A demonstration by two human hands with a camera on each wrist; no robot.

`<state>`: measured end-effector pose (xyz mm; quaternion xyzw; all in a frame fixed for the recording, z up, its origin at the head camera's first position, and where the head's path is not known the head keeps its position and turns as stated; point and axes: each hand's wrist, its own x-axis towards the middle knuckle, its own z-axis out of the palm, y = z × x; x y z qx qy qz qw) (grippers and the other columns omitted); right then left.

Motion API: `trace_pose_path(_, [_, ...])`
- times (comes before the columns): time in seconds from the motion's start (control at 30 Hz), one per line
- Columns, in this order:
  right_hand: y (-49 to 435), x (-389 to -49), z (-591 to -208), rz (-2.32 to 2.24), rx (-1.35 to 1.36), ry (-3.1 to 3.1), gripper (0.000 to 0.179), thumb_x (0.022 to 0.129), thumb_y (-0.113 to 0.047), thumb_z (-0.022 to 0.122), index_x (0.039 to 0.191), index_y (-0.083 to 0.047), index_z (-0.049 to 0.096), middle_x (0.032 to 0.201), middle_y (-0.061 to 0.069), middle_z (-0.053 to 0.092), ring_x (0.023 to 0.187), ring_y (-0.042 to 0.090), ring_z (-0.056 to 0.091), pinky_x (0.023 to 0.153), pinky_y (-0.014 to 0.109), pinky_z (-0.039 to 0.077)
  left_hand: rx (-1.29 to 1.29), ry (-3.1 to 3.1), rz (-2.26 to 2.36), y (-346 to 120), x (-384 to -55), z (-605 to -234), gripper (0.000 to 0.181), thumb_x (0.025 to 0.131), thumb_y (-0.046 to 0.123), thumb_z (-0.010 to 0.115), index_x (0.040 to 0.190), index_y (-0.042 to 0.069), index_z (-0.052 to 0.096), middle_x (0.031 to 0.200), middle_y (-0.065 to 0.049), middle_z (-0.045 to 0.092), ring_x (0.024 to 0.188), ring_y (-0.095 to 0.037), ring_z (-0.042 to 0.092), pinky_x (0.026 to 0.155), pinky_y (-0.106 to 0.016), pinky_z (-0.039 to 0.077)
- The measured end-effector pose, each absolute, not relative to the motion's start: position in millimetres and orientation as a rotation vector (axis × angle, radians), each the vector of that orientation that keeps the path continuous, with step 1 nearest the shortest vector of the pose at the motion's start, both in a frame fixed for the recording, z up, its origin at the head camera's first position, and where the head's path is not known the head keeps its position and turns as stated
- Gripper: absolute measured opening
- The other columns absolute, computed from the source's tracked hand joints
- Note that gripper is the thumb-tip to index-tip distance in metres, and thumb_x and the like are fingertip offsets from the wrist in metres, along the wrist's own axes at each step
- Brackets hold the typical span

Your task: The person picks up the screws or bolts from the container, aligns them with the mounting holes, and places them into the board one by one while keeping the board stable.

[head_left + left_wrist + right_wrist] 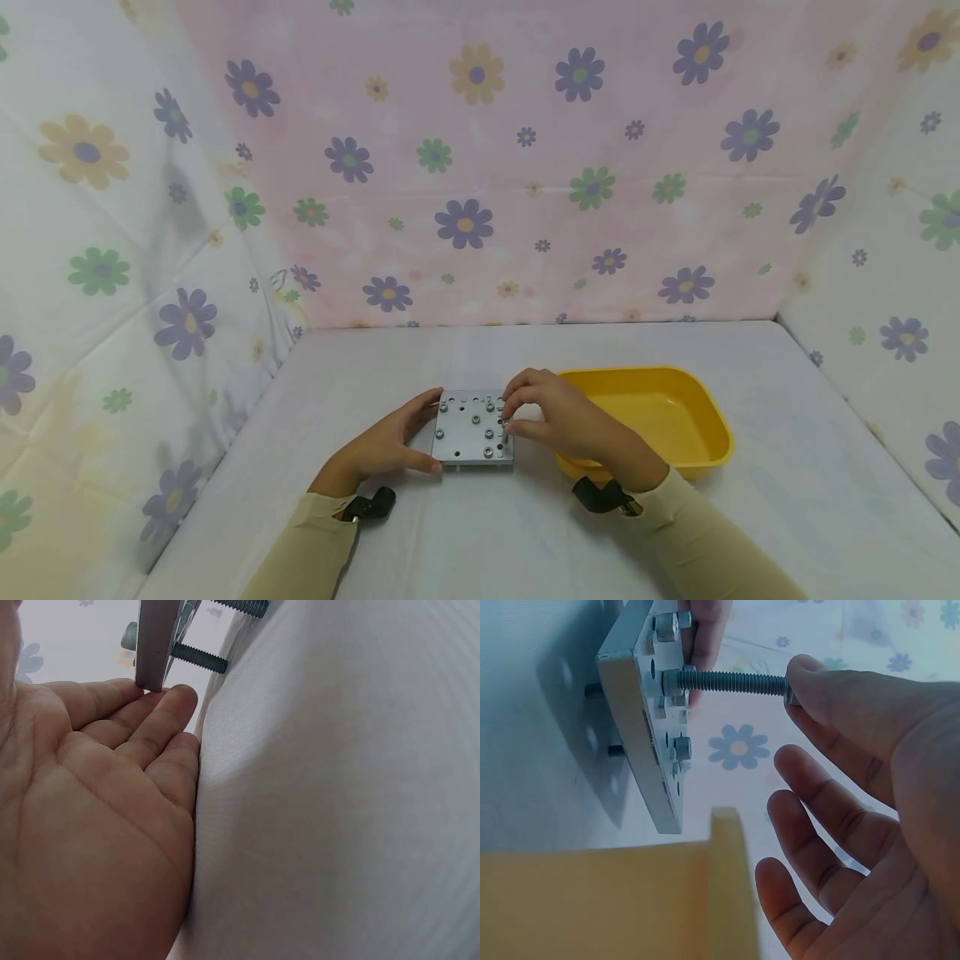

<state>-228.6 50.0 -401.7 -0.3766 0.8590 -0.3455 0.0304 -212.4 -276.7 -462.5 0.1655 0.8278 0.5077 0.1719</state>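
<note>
The right hand [566, 421] pinches a long threaded bolt [731, 682] between thumb and index finger, its other three fingers loosely bent and apart from the bolt. Just to the left of that hand lies a silver metal plate [461, 437], drilled with several holes, and the bolt runs from the fingertips to the plate's upper face, meeting it near another screw head; whether its end sits in a hole I cannot tell. The left hand [384, 446] is spread along the plate's left side, with the thumb at the near corner and the fingers, nearly straight, touching the edge toward the far corner. Between the two hands, socket-head screws [488, 452] stand in the plate, and beside the left fingertips a threaded shank [201, 657] sticks out of the underside. A yellow tray [660, 425] stands to the right of the right hand, partly hidden behind that hand and its forearm. Beneath both hands is the pale surface [450, 533], a flowered cloth [525, 167] hangs beyond them, and beige sleeves [712, 542] reach down to both wrists.
</note>
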Motion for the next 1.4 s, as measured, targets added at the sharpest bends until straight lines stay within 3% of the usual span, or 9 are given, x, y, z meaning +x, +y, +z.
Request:
trace_pose_path(0.5, [43.8,-226.1,-408.4,-1.046,-1.104,2.638,0.006,0.092,-0.028,0.08,0.098,-0.027,0.078,0.127,-0.005,0.065,0.123,0.014,0.053,0.113,0.045,0.047,0.436,2.368,1.416,-275.8,-210.8,-460.8,0.126,0.068,0.019,0.098,0.166,0.02,0.019,0.168,0.002,0.032,0.159,-0.022,0.025,0.131,-0.05,0.012])
trace_pose_path(1.4, [41.8,-225.2,-410.4,-1.052,-1.174,2.618,0.006,0.092,-0.027,0.081,0.095,-0.028,0.076,0.124,-0.006,0.065,0.122,0.013,0.054,0.111,0.043,0.049,0.443,2.373,1.41,-275.8,-210.9,-460.0,0.125,0.069,0.019,0.097,0.166,0.019,0.019,0.169,0.001,0.031,0.159,-0.023,0.025,0.131,-0.049,0.015])
